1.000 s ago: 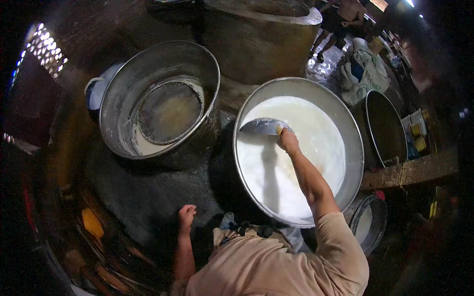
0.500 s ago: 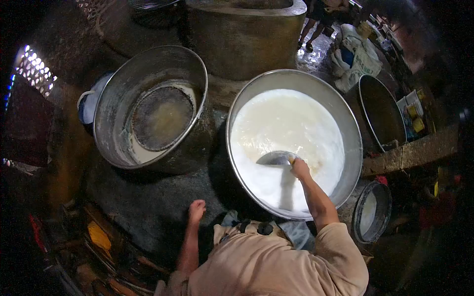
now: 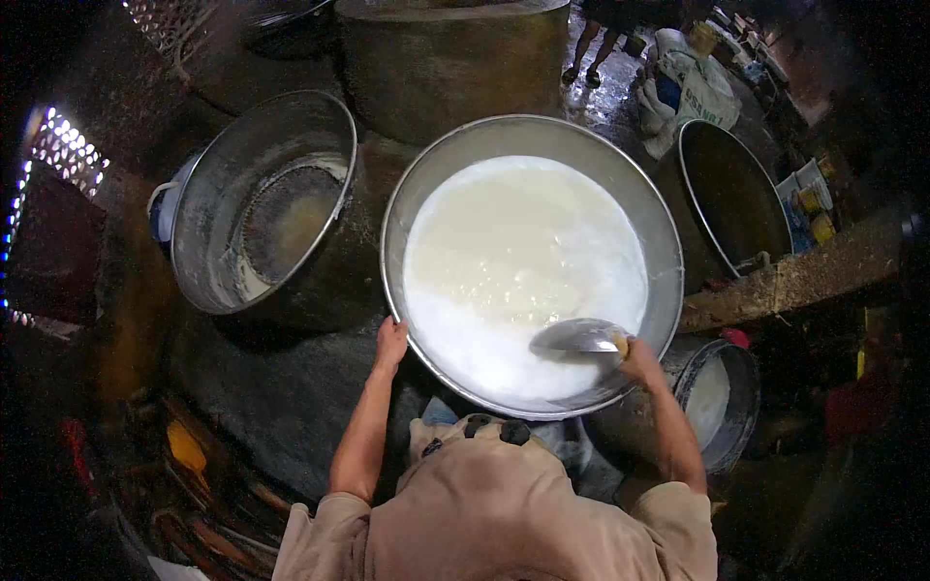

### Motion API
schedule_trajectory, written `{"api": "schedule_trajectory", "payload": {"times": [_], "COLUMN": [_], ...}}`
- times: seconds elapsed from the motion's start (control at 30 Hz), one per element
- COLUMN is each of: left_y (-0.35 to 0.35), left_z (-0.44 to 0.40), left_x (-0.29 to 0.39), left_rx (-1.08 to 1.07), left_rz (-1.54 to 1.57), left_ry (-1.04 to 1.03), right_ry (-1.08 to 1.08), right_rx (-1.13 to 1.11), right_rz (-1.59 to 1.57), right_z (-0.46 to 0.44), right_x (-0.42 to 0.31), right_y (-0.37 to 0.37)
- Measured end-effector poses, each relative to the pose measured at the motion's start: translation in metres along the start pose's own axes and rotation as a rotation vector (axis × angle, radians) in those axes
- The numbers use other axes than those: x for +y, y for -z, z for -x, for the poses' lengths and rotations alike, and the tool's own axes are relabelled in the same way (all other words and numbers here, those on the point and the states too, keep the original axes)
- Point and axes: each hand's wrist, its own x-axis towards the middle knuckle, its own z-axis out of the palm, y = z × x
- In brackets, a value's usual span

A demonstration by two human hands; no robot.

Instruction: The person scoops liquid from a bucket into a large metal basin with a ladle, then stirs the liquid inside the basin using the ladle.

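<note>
A wide metal vat [image 3: 438, 145] in front of me holds white, foamy, milky liquid [image 3: 504, 242]. My right hand [image 3: 641, 362] is closed around the short handle of a round metal scoop [image 3: 579, 337]. The scoop hangs tilted over the right front of the liquid, inside the rim; whether its lower edge touches the foam I cannot tell. At the vat's left front edge, my left hand [image 3: 391, 341] grips the rim, fingers partly hidden behind it.
On the left stands a deep metal tub [image 3: 208, 232] with a round mesh-like disc inside. A smaller pail [image 3: 712, 402] of white liquid sits at right. Behind are a big round basin [image 3: 455, 77], a dark vat [image 3: 731, 198], sacks [image 3: 702, 92] and a person's legs [image 3: 591, 48].
My left hand has come up and forward onto the vat's rim. The scoop has moved right and lifted towards the vat's right front side. The view has shifted.
</note>
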Motion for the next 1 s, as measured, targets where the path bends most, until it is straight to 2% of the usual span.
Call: {"api": "schedule_trajectory", "payload": {"times": [0.03,0.1,0.2,0.23,0.3,0.4,0.57,0.63,0.7,0.8,0.93,1.0], "left_y": [-0.004,-0.014,-0.019,-0.021,-0.023,-0.022,-0.016,-0.022,-0.019,-0.008,-0.009,-0.004], "left_z": [0.007,0.004,-0.004,-0.006,-0.006,-0.006,-0.005,-0.020,-0.017,0.008,-0.008,-0.004], "left_x": [0.009,-0.001,-0.013,-0.017,-0.015,-0.012,-0.004,-0.031,-0.023,0.021,-0.008,0.000], "left_rx": [0.032,0.095,0.077,0.101,0.168,0.182,0.138,0.156,0.161,0.106,-0.009,-0.050], "left_rz": [-0.022,-0.054,0.057,0.019,-0.045,-0.056,-0.182,-0.197,-0.238,-0.142,0.052,0.053], "left_ry": [0.017,0.015,0.085,0.057,0.084,0.113,0.122,0.082,0.064,0.105,0.085,0.078], "right_ry": [0.068,-0.038,0.031,0.027,0.017,-0.159,-0.186,-0.185,-0.182,-0.100,-0.092,-0.061], "right_rx": [0.011,-0.039,0.054,0.161,0.374,0.506,0.382,0.321,0.275,0.259,0.230,0.240], "right_rz": [0.009,-0.066,-0.184,-0.154,-0.093,-0.062,-0.211,-0.267,-0.306,-0.257,-0.285,-0.281], "right_z": [0.006,0.020,0.012,0.001,-0.031,-0.089,-0.139,-0.134,-0.122,-0.108,-0.087,-0.091], "right_x": [0.008,0.002,0.009,0.015,0.030,0.034,0.045,0.043,0.024,-0.002,-0.044,-0.052], "right_y": [0.019,0.072,0.123,0.123,0.105,0.058,-0.007,-0.025,-0.042,-0.068,-0.106,-0.142]}}
